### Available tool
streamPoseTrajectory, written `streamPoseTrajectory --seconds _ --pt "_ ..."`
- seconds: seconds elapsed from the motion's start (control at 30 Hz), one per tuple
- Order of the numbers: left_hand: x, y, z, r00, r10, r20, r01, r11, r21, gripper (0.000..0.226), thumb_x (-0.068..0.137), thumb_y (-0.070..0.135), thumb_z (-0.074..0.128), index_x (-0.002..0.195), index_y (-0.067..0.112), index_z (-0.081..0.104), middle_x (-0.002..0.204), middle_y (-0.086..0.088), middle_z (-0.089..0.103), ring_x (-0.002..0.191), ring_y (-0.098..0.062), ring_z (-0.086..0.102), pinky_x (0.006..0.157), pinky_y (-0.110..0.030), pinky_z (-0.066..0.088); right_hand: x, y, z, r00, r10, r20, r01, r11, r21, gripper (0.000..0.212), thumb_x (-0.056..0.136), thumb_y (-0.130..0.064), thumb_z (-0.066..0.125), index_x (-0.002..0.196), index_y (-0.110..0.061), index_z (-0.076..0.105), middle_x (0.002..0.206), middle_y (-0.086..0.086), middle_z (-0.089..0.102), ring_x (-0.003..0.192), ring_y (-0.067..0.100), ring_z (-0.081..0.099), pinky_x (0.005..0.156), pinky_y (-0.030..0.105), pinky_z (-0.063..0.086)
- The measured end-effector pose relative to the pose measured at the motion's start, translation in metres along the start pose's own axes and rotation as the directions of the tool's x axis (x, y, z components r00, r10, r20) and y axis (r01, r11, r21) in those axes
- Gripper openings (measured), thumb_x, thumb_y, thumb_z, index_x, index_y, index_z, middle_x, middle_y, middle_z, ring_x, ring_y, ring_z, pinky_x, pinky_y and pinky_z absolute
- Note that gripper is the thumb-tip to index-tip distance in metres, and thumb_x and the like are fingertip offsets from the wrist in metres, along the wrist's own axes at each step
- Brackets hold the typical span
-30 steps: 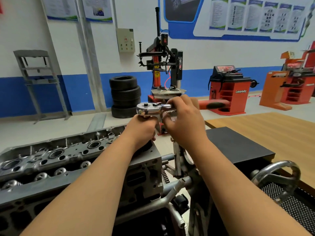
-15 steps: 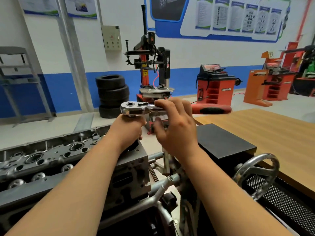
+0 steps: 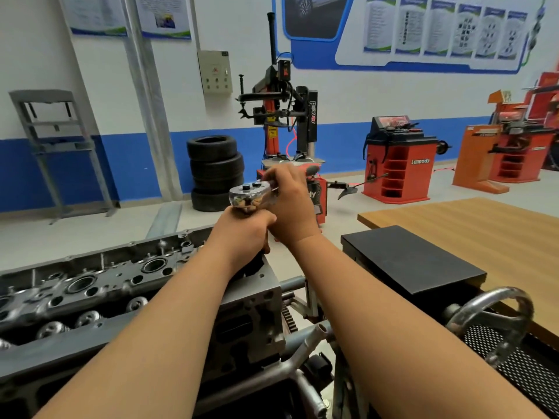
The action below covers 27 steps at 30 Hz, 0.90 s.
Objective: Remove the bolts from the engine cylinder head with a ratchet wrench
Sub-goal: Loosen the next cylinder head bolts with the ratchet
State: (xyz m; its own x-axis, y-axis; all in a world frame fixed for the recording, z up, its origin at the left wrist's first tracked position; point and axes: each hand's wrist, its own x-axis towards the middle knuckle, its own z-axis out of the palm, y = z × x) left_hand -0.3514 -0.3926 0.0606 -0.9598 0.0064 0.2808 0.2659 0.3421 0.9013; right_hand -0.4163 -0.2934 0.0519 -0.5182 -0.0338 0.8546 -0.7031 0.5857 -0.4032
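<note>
The cylinder head (image 3: 90, 285) is seen at 8 o'clock of the hands. Its right edge is covered by the left hand (image 3: 242, 231), curled round the hidden stem under the ratchet wrench (image 3: 248, 192). The handle, aimed at 1 o'clock, is gripped by the right hand (image 3: 290, 204). Open floor (image 3: 341, 210) is left beyond, and a black box (image 3: 408, 261) stands apart at 4 o'clock.

A white wall (image 3: 348, 95) with a blue lower band carries posters (image 3: 438, 25) and a grey control box (image 3: 215, 72), while on the pale grey floor (image 3: 90, 231) stand a metal rack (image 3: 51, 131), stacked tyres (image 3: 216, 170), a tyre changer (image 3: 282, 116), a red wheel balancer (image 3: 397, 167) and a wooden table (image 3: 490, 234).
</note>
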Motion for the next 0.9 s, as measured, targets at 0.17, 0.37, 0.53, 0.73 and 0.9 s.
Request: streamPoseTrajectory --seconds 0.17,0.37,0.53,0.73,0.9 --pt "-0.004 0.002 -0.001 0.998 -0.023 0.052 0.023 1.0 0.008 0.04 0.087 0.016 0.055 0.048 0.02 0.062 0.044 0.002 0.05 0.062 -0.028 0.053 0.082 -0.057 0.05 -0.04 -0.029 -0.059 0.997 0.055 -0.059 -0.068 0.965 -0.254 0.034 0.081 -0.015 0.062 0.114 -0.012 0.057 0.112 0.004 0.054 0.112 0.017 0.037 0.085 0.035 0.047" --pt "-0.007 0.005 0.001 0.999 0.04 -0.002 -0.04 0.999 0.026 0.033 0.094 0.011 0.048 0.062 0.02 0.049 0.053 0.005 0.048 0.041 0.004 0.049 0.046 -0.006 0.035 -0.108 -0.088 -0.082 0.988 -0.148 0.038 0.139 0.757 -0.638 0.072 0.07 -0.026 0.062 0.135 0.0 0.044 0.125 0.016 0.049 0.117 0.033 0.041 0.086 0.04 0.049" --pt "-0.005 0.001 0.001 1.0 -0.003 0.024 0.001 0.997 0.077 0.034 0.088 0.013 0.051 0.055 0.019 0.051 0.04 0.005 0.047 0.052 -0.016 0.052 0.06 -0.033 0.043 -0.079 -0.049 -0.074 0.959 -0.235 -0.159 0.136 0.872 -0.471 0.047 0.077 -0.019 0.054 0.121 -0.003 0.059 0.111 0.013 0.058 0.107 0.028 0.043 0.088 0.037 0.044" --pt "0.001 -0.004 -0.007 0.997 0.062 0.047 -0.063 0.998 0.013 0.036 0.088 0.025 0.06 0.053 0.018 0.063 0.06 -0.008 0.065 0.06 -0.007 0.058 0.07 -0.03 0.04 -0.012 0.012 -0.024 0.989 -0.141 -0.051 0.136 0.986 -0.092 0.025 0.076 0.0 0.056 0.1 0.001 0.059 0.097 0.014 0.058 0.095 0.032 0.052 0.083 0.012 0.031" --pt "0.005 -0.004 -0.005 0.997 0.077 -0.006 -0.077 0.997 -0.006 0.03 0.09 0.017 0.057 0.06 0.011 0.059 0.054 -0.005 0.061 0.055 -0.016 0.061 0.065 -0.03 0.052 0.003 0.007 0.018 0.998 -0.068 -0.013 0.068 0.998 0.012 0.025 0.077 0.005 0.062 0.101 0.001 0.055 0.102 0.016 0.054 0.1 0.03 0.05 0.083 0.031 0.042"
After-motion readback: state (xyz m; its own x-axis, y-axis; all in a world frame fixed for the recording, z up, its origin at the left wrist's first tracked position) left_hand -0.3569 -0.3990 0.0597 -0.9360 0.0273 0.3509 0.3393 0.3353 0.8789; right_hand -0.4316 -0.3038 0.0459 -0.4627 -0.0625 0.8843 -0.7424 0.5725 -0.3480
